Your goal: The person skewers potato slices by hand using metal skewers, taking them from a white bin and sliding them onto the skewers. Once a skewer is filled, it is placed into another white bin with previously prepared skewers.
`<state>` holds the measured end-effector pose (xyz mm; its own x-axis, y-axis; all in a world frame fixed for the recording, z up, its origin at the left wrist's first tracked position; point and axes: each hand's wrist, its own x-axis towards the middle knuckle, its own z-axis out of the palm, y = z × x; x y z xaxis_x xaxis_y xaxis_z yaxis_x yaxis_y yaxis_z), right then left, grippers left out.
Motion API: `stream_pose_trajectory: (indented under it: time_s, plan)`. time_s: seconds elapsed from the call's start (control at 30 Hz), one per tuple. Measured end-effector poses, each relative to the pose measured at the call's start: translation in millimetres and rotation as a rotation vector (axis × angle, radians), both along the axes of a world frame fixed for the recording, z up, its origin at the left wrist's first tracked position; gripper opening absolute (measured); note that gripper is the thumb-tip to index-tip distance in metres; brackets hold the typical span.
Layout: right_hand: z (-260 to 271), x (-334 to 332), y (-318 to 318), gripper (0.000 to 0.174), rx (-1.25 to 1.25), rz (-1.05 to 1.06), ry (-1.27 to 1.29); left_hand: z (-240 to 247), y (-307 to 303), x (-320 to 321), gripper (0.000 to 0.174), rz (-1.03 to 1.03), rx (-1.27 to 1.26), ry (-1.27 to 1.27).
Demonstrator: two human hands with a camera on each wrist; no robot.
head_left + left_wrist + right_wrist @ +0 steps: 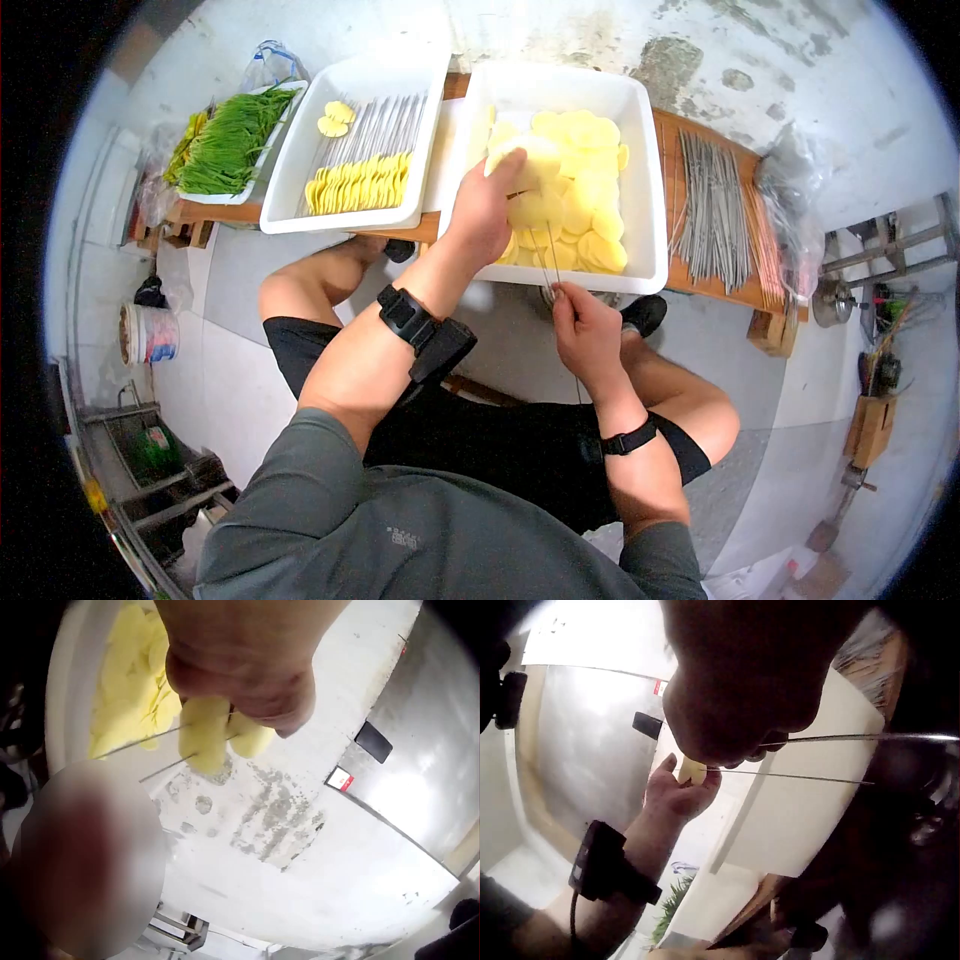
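My left hand (485,212) grips pale yellow potato slices (527,162) over the right-hand white tub (655,190), where many loose slices (590,195) lie. Thin metal skewers (552,245) run from those held slices toward my right hand (588,335), which pinches them just in front of the tub's near rim. In the left wrist view two skewer shafts (161,772) enter the held slices (204,735) side by side. The right wrist view shows a skewer (817,778) reaching past the dark right hand (739,697) to the slice in the left fingers.
A second white tub (275,190) holds a row of skewered yellow slices (358,185) and a few loose ones. Left of it stands a tray of green chives (235,140). Bare skewers (712,210) lie on the wooden bench (668,125) at right, beside a clear plastic bag (795,190).
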<state>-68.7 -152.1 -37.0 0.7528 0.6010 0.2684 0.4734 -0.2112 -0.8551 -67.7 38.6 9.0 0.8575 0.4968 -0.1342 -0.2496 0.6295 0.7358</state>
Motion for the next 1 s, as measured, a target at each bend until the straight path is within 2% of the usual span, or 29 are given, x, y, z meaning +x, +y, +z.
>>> stream_pose_trajectory:
  time_s: [0.2,0.27,0.67,1.0]
  plan:
    - [-4.5,-0.8,-1.1,0.015,-0.038,0.013,-0.1,-8.8,15.4,7.6,0.03,0.019,-0.016,0.089]
    - [-4.6,-2.7,-1.3,0.015,-0.042,0.011,-0.109,-9.8,15.7,7.3,0.035,0.001,0.047,0.135]
    - [-1.3,-6.8,-0.3,0.015,-0.034,0.023,-0.052,8.1,6.6,0.0,0.034,-0.026,0.065,0.118]
    - [-0.5,-6.0,0.7,0.014,-0.008,0.045,-0.025,0.0,9.3,-3.3,0.034,-0.061,0.079,0.118]
